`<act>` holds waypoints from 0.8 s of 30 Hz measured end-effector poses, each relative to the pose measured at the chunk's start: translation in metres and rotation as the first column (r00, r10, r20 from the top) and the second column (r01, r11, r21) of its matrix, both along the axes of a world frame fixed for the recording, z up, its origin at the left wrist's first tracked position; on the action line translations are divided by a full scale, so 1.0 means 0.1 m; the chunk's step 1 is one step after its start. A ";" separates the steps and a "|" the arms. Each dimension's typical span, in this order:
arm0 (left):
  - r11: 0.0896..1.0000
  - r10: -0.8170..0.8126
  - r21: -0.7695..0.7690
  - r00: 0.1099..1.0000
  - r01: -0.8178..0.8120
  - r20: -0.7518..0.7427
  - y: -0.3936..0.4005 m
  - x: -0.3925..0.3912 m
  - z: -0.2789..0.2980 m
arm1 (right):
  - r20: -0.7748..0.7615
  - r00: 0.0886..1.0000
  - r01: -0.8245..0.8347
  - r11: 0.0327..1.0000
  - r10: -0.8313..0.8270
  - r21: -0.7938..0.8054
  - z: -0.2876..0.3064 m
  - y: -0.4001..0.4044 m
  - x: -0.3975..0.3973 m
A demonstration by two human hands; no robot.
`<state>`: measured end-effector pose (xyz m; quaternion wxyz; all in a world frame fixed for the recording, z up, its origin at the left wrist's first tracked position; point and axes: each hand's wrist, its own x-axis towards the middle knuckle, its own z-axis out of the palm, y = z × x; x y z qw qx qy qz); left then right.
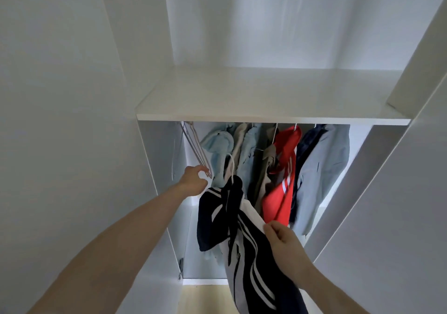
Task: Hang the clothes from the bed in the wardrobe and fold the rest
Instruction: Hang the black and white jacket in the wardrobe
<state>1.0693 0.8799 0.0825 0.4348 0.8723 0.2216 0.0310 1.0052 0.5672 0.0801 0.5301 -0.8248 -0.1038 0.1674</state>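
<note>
The wardrobe stands open, and under its white shelf several garments already hang in a row: a pale blue fleece toward 11 o'clock, a red jacket with white stripes near the middle, and a grey-blue jacket toward 1 o'clock, with beige and olive pieces between them. So a fair share of the hanging looks done.

The piece in hand is a navy track jacket with white stripes, low at about 6 o'clock in front of the open compartment. It is already threaded on a white hanger, whose hook pokes up above the collar but is not yet on the rail. The right hand pinches the jacket's pale inner edge between thumb and curled fingers. The left hand reaches in toward 10 o'clock with fingers loosely curled, right at the lower ends of a bunch of spare hangers slanting down from the rail; whether it grips one or only brushes them I cannot tell.

What remains, judging from this: hook this jacket into the gap left of the fleece. The bed and anything to be folded are out of view, so how much is left there is unknown.
</note>
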 end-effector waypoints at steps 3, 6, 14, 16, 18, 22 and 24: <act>1.000 -0.014 0.004 0.999 0.015 -0.039 0.06 0.24 -0.01 | -0.035 0.999 0.027 0.999 -0.026 0.022 0.02 0.19 0.06; 0.998 -0.044 0.039 0.994 0.048 -0.101 0.15 0.55 -0.06 | -0.097 0.986 0.142 0.988 -0.136 0.057 -0.03 0.33 0.18; 0.995 -0.062 0.065 0.972 0.079 -0.227 0.23 0.95 -0.25 | -0.073 0.933 0.354 0.935 -0.352 0.015 -0.09 0.11 0.24; 0.998 0.056 0.002 0.991 -0.056 -0.121 0.19 1.00 -0.26 | -0.054 0.941 0.335 0.942 -0.334 0.003 -0.06 0.09 0.22; 0.986 0.138 -0.083 0.986 -0.146 -0.097 0.15 1.04 -0.26 | -0.033 0.944 0.327 0.945 -0.327 0.000 -0.03 0.12 0.21; 0.979 0.160 -0.095 0.970 -0.179 -0.181 0.14 1.14 -0.26 | 0.006 0.958 0.285 0.958 -0.285 -0.013 0.04 0.26 0.20; 0.985 0.163 -0.016 0.967 -0.169 -0.197 0.15 1.16 -0.28 | 0.030 0.968 0.251 0.968 -0.250 -0.017 0.07 0.35 0.19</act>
